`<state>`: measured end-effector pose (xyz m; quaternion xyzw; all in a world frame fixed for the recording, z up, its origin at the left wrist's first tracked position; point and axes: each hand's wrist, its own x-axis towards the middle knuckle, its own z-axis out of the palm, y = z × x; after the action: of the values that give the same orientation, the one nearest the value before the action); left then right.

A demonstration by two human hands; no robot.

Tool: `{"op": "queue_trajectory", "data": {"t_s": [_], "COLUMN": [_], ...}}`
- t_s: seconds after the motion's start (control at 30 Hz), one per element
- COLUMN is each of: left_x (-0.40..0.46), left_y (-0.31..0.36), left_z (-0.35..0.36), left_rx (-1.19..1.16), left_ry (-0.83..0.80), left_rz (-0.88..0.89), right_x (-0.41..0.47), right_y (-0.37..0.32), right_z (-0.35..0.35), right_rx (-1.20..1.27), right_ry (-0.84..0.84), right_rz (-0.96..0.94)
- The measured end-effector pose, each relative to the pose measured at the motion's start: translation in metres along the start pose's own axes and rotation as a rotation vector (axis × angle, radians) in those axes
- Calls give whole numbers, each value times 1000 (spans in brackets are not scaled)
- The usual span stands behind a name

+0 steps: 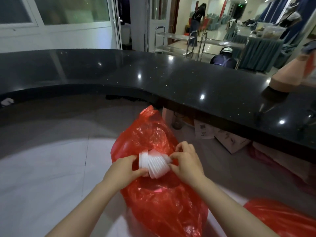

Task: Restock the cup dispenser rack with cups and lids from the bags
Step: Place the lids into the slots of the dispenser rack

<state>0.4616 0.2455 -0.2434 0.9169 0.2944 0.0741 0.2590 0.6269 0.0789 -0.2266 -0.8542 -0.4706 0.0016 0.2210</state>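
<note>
I note left hand [125,170] and right hand [185,161] each pinching an end of the fanned lid stack [154,164] over the red bag [153,194]; loose middle lids may spill.

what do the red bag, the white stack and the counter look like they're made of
Red bag: thin glossy plastic film, crinkled and see-through. White stack: probably thin translucent plastic lids, ribbed edges fanned out. Counter: polished dark stone or similar, speckled, mirroring the lights.

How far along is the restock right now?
Early. Nothing visibly loaded yet; no dispenser rack is in view. In hand: left hand and right hand both grip a stack of white lids over the open red bag. A second red bag waits.
</note>
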Motion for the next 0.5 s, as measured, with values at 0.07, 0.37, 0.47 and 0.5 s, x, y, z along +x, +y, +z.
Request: {"op": "queue_trajectory", "data": {"t_s": [0.07, 0.37, 0.47, 0.5], "left_x": [-1, -3, -1, 0], "left_y": [1, 12, 15, 17], "left_z": [-1, -2, 1, 2], "left_rx": [11, -18, 58, 67], "left_ry": [13, -85, -122, -119], "left_rz": [17, 42, 29, 20], "right_x": [-3, -12, -12, -11], "right_y": [-5, -9, -7, -6], "right_z": [-4, -17, -16, -16], "right_rx": [-57, -8, 52, 58], "right_ry": [-33, -265, -355, -377], "right_rz": [-49, -76, -77, -82]}}
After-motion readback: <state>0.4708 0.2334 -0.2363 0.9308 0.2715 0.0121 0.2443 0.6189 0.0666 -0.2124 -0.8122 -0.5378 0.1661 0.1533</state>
